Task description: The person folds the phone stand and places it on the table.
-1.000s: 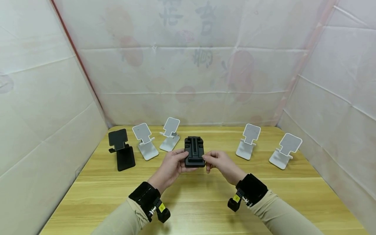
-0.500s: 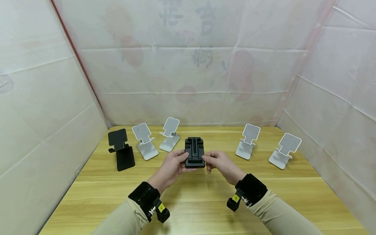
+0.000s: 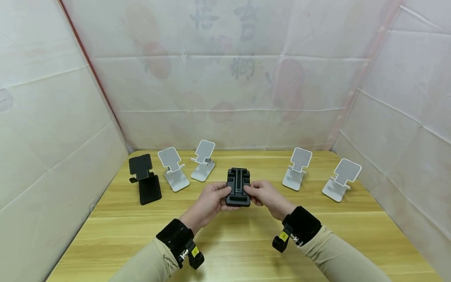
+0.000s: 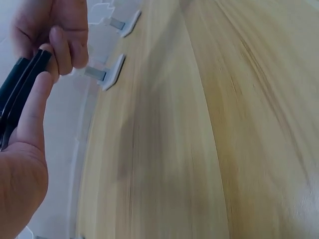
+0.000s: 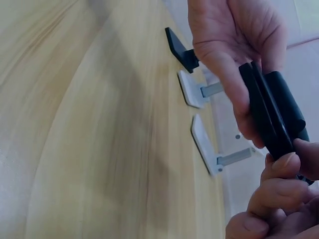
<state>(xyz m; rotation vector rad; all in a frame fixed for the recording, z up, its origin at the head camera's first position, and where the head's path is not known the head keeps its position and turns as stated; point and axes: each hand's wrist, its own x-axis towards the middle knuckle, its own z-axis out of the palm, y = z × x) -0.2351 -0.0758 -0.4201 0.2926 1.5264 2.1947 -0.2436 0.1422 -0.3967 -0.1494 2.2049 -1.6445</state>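
Note:
A folded black phone stand (image 3: 238, 187) is held above the middle of the wooden table (image 3: 225, 243). My left hand (image 3: 211, 197) grips its left edge and my right hand (image 3: 262, 192) grips its right edge. In the left wrist view the thumb (image 4: 35, 112) lies along the black phone stand (image 4: 20, 87). In the right wrist view the fingers (image 5: 234, 79) curl round the black phone stand (image 5: 274, 114). Its underside is hidden.
An unfolded black stand (image 3: 145, 179) is at the back left. Two white stands (image 3: 172, 169) (image 3: 204, 160) are beside it. Two more white stands (image 3: 297, 168) (image 3: 341, 180) are at the back right. White sheet walls (image 3: 53, 117) close in the table on three sides.
Both hands have drawn the black stand slightly toward me and to the right. Their grip looks the same.

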